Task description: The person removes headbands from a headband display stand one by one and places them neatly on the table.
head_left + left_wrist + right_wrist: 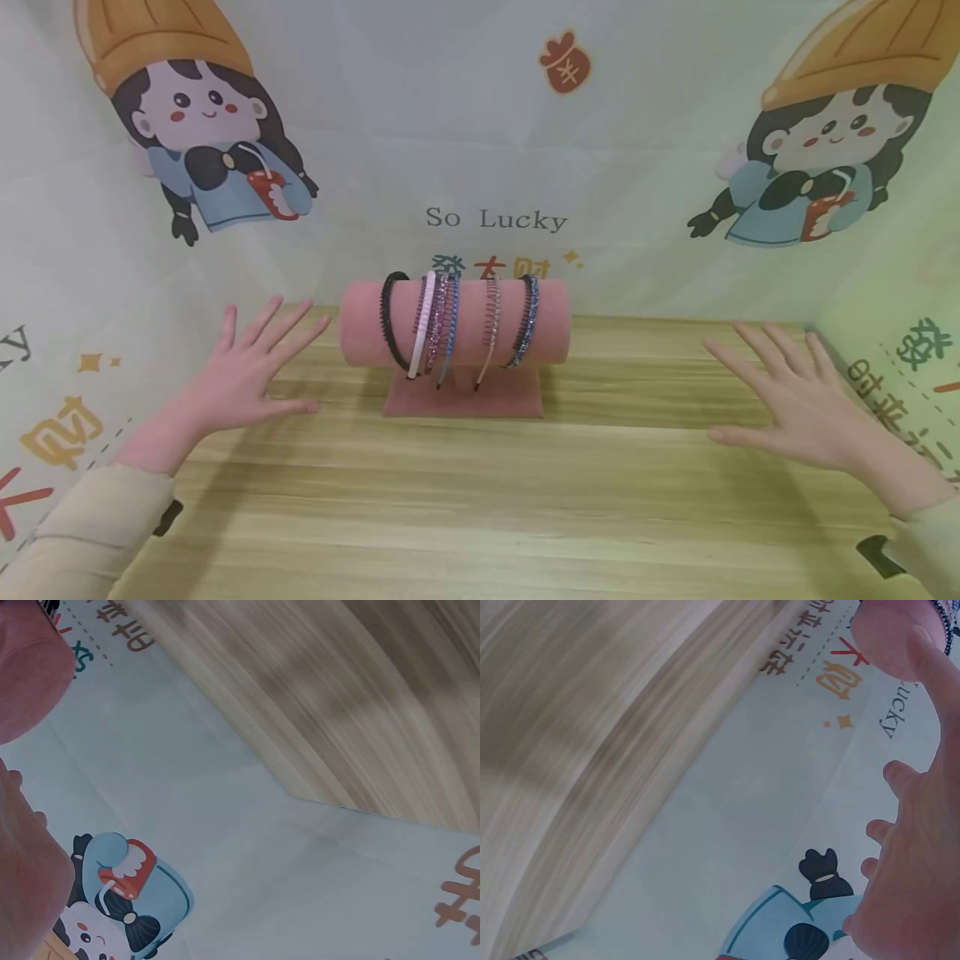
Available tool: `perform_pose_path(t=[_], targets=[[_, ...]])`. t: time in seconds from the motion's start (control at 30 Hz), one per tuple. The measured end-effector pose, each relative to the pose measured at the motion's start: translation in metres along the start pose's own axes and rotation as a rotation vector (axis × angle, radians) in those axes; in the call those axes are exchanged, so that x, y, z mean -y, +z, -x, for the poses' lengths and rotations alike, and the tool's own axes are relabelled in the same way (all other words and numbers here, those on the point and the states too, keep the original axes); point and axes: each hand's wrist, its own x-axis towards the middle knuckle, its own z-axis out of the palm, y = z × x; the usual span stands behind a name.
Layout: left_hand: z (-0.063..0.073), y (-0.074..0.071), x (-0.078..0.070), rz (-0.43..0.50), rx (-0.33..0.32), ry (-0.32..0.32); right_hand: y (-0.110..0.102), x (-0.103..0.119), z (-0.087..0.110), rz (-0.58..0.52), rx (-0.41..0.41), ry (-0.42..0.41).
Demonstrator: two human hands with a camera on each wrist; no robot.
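In the head view a pink padded roll stand (360, 325) stands at the back middle of the table. Several headbands hang over its roll: a black one (387, 321) at the left, a white one (422, 325), a purple glittery one, a light blue one (453, 321), a pale clear one (491, 321), and a dark blue beaded one (532, 321) at the right. My left hand (236, 375) is spread in the air left of the stand, fingers straight. My right hand (798, 400) is likewise spread, well to the right of it. Both hands hold nothing.
The wood-grain table (480, 500) is enclosed at the back and both sides by a pale printed cloth (480, 108) with cartoon figures and lettering. Pale sleeves (105, 517) cover both forearms, and a dark strap piece (881, 557) shows under the right cuff.
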Motion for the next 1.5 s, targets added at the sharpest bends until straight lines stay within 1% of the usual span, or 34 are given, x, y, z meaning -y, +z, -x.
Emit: perform_pose_path(t=[0.2, 0.37, 0.43, 0.57, 0.7, 0.8, 0.97, 1.13, 1.33, 1.5], targets=[[-0.009, -0.004, -0.007, 0.041, 0.005, -0.012, -0.002, 0.007, -0.011, -0.025, -0.003, -0.027], [-0.014, -0.006, -0.011, 0.097, -0.018, -0.029, -0.005, 0.014, -0.020, -0.036, 0.008, -0.032], [-0.016, -0.007, -0.013, 0.102, -0.029, -0.026, -0.006, 0.017, -0.024, -0.034, 0.013, -0.033], [-0.022, -0.010, -0.018, 0.109, -0.027, -0.025, -0.009, 0.025, -0.032, -0.044, 0.026, -0.024], [-0.028, -0.011, -0.023, 0.144, -0.014, -0.054, -0.013, 0.033, -0.039, -0.066, 0.040, -0.013], [-0.033, -0.010, -0.025, 0.184, -0.015, -0.072, -0.014, 0.038, -0.045, -0.068, 0.033, -0.021], [-0.039, -0.004, -0.027, 0.257, -0.070, -0.066, -0.017, 0.046, -0.056, -0.059, 0.002, -0.034], [-0.041, 0.002, -0.027, 0.317, -0.131, -0.068, -0.022, 0.055, -0.067, -0.064, -0.063, -0.039], [-0.043, 0.005, -0.028, 0.366, -0.152, -0.082, -0.025, 0.068, -0.082, -0.086, -0.110, -0.066], [-0.044, 0.005, -0.030, 0.395, -0.159, -0.089, -0.028, 0.079, -0.095, -0.133, -0.092, -0.050]])
